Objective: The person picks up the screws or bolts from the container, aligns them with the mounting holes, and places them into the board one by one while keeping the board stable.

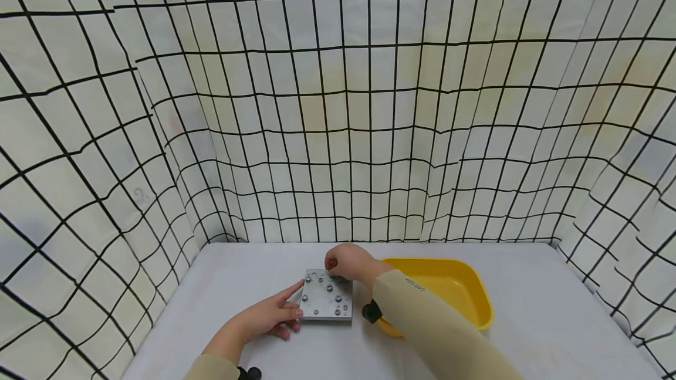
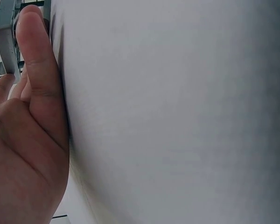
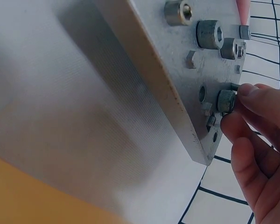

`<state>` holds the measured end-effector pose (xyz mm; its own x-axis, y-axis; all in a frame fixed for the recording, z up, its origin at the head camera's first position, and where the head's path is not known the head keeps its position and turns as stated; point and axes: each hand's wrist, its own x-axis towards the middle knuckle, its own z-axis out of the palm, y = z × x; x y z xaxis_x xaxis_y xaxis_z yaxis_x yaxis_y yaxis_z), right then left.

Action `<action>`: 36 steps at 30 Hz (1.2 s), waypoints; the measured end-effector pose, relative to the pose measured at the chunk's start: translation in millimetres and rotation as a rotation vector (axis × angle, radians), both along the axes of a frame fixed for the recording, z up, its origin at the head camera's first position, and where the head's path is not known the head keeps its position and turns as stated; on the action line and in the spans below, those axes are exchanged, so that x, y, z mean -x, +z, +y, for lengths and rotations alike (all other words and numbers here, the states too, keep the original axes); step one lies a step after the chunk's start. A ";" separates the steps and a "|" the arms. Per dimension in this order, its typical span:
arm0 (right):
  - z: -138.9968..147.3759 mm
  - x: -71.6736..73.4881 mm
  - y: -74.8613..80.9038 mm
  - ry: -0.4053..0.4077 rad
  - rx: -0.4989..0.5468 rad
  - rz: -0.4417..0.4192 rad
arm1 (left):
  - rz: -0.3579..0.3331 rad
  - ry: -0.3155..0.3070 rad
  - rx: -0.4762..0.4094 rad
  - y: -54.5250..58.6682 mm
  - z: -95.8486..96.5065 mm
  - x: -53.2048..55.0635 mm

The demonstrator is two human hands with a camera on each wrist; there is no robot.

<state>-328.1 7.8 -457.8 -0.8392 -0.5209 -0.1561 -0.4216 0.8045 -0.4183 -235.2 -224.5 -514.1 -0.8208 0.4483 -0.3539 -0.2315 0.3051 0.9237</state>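
A square grey metal plate (image 1: pixel 322 299) lies on the white table, studded with several socket-head screws and smaller hex pieces. My left hand (image 1: pixel 266 314) is at its left side, index finger stretched to the upper left edge and thumb against the lower left edge. In the left wrist view, extended fingers (image 2: pixel 39 70) reach up to the plate's side (image 2: pixel 7 42). My right hand (image 1: pixel 351 261) reaches over the plate's far right part. Seen from the right wrist, its thumb and a fingertip pinch at a knurled socket-head screw (image 3: pixel 226 101), with a small threaded piece (image 3: pixel 234 87) beside the thumb tip.
A yellow plastic tray (image 1: pixel 483 309) stands right of the plate, partly under the right forearm. White cloth walls with a black grid (image 1: pixel 369 145) enclose the table (image 1: pixel 554 309) at the back and both sides.
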 end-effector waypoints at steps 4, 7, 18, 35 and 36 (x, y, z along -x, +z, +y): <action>0.1 1.1 -1.2 0.006 -0.010 0.017 | -0.005 0.000 -0.006 0.0 0.1 0.2; 0.5 1.6 -2.0 0.008 -0.008 0.016 | -0.006 0.002 -0.008 -0.7 -0.1 0.8; 4.9 -4.7 0.8 0.021 -0.005 0.022 | -0.005 -0.010 -0.030 -1.4 2.6 -1.2; 5.7 -2.2 0.5 0.016 0.004 0.003 | 0.005 0.009 -0.018 -1.1 2.3 -3.3; 6.5 -2.0 1.4 0.013 0.014 0.002 | 0.006 0.011 -0.015 -0.8 2.4 -3.5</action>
<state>-326.1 14.4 -456.3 -0.8325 -0.5342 -0.1473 -0.4329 0.7929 -0.4288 -231.7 -222.1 -514.9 -0.8279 0.4440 -0.3427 -0.2297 0.2890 0.9293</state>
